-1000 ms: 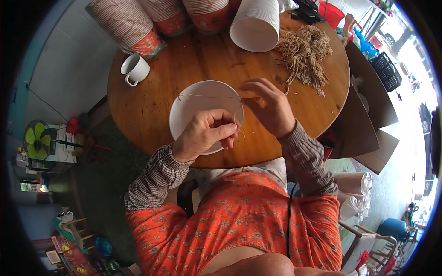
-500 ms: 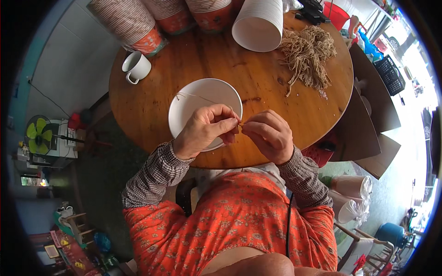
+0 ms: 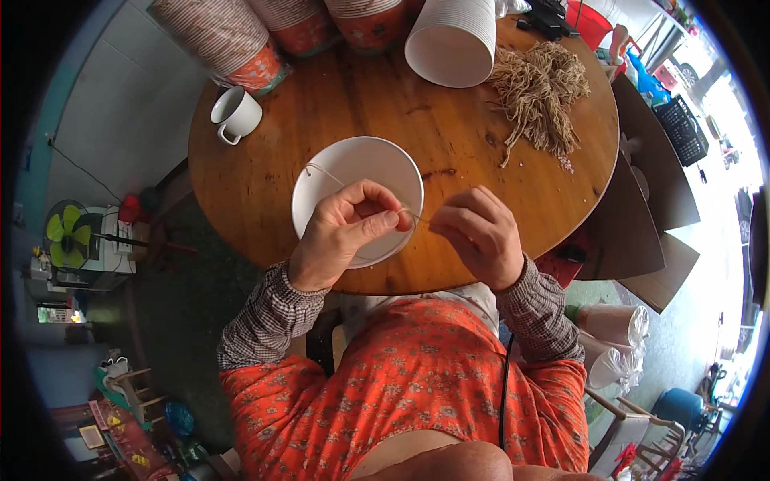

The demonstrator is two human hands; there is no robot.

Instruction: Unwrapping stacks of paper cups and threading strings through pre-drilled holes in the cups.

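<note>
Orange flowered cloth [image 3: 409, 353] at the near edge, then grey checked cuffs [image 3: 261, 325]. A little farther, left hand [image 3: 341, 236] with thumb and finger pinched on a thin pale cord [image 3: 417, 216]; right hand [image 3: 480, 234] just beside, apart from the left, with fingertips closed on the same cord (somewhat blurred, so exact grip hard to tell). Between both hands, only a short span of cord, near the right rim of a white tub [image 3: 377, 156]; at the far left of that rim, another piece of cord. By its look, cord very light, soft and limp, probably not slippery because of the fibre, and not fragile; best to take hold close to the end, with fingertips only. Tub likely light and rather stiff, better held by the rim. Farther, on the brown wooden table [image 3: 353, 100], white mug [image 3: 241, 116] at left and tangled tan heap of strands [image 3: 545, 96] at right; at the far side, nested white tubs [image 3: 453, 40] and patterned stacks [image 3: 212, 40].
</note>
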